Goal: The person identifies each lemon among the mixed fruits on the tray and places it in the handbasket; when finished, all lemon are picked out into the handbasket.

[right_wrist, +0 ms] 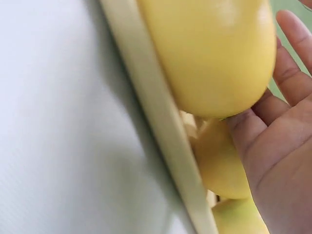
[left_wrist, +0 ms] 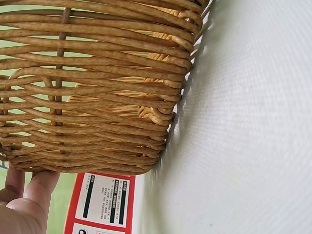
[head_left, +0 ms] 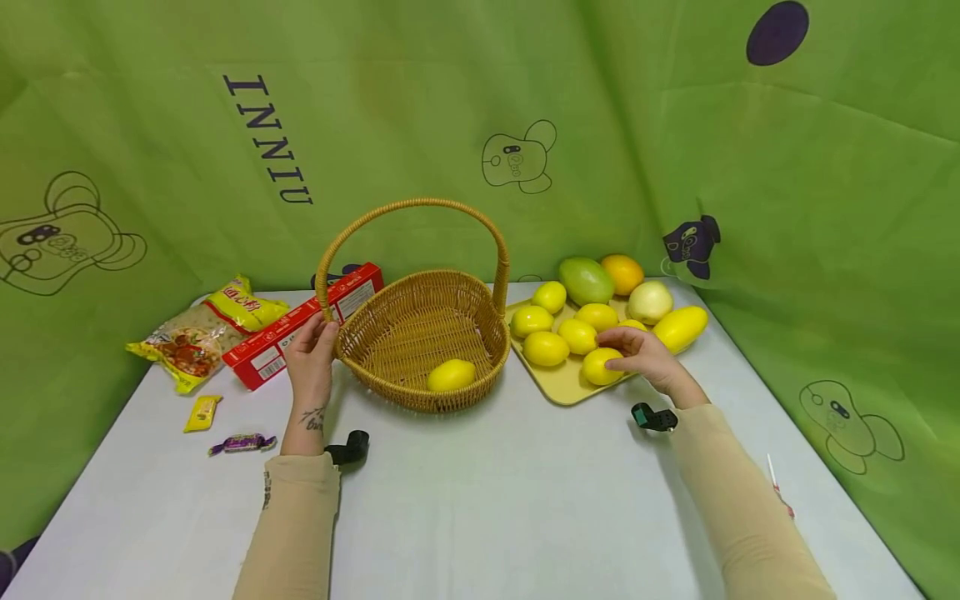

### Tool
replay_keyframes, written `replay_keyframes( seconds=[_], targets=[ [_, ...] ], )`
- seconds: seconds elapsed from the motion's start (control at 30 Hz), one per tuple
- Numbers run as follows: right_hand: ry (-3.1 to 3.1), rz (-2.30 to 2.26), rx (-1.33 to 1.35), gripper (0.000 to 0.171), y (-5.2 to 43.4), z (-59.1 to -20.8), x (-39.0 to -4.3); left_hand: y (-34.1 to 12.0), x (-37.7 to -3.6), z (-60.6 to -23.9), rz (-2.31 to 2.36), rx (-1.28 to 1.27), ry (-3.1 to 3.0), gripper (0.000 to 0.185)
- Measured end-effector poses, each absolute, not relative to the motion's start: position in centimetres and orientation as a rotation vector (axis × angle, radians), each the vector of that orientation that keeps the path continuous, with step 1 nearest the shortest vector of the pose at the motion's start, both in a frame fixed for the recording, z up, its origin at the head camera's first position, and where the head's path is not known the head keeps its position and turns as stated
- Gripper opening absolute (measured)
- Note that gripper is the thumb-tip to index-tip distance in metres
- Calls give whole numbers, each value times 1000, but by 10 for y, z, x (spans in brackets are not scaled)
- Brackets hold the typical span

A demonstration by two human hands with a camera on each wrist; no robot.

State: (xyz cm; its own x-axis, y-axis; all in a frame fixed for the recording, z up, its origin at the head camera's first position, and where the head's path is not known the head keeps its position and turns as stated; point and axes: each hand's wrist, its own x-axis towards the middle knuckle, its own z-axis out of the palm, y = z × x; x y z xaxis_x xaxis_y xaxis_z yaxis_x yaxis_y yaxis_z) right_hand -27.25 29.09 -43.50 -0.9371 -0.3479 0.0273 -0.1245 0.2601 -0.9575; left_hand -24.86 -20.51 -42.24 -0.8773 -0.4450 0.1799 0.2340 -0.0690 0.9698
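Note:
A wicker basket (head_left: pixel 420 333) with a tall arched handle stands in the middle, one lemon (head_left: pixel 452 376) inside it near the front. My left hand (head_left: pixel 311 350) grips the basket's left side where the handle meets the rim; in the left wrist view its thumb (left_wrist: pixel 43 187) presses the weave. At the right, a yellow tray (head_left: pixel 567 392) holds several lemons (head_left: pixel 546 349). My right hand (head_left: pixel 641 358) reaches over its front edge to the nearest lemon (head_left: pixel 600 367). The thumb is against that lemon, and the other fingers (right_wrist: pixel 290 73) extend loosely along its far side.
A green mango (head_left: pixel 586 281), an orange (head_left: pixel 622 274), a pale round fruit (head_left: pixel 650 302) and a long yellow fruit (head_left: pixel 681 329) share the tray. Left of the basket lie a red box (head_left: pixel 300 329), a snack bag (head_left: pixel 202 333), a yellow packet (head_left: pixel 202 413) and a purple candy (head_left: pixel 243 443).

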Motion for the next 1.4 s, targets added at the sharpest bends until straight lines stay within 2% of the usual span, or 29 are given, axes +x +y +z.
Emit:
replay_keyframes(
  seconds=[0.4,0.6,0.93,1.13,1.4],
  targets=[
    [2400,-1525,-391,57,283,-439,-266,-205,-250,-421,-2009,243,-1772,41],
    [2412,-1510,-415,56,283,-443,-263,-205,-249,-422,-2017,250,-1764,34],
    [2293,-1803,-418,49,281,-434,-260,-203,-252,-421,-1994,231,-1788,36],
    [2136,-1971,-525,43,249,-417,-265,-205,-251,-422,-2013,273,-1760,37],
    [1956,-2039,-771,40,176,-397,-273,-206,-249,-422,-2014,263,-1754,39]
  ],
)
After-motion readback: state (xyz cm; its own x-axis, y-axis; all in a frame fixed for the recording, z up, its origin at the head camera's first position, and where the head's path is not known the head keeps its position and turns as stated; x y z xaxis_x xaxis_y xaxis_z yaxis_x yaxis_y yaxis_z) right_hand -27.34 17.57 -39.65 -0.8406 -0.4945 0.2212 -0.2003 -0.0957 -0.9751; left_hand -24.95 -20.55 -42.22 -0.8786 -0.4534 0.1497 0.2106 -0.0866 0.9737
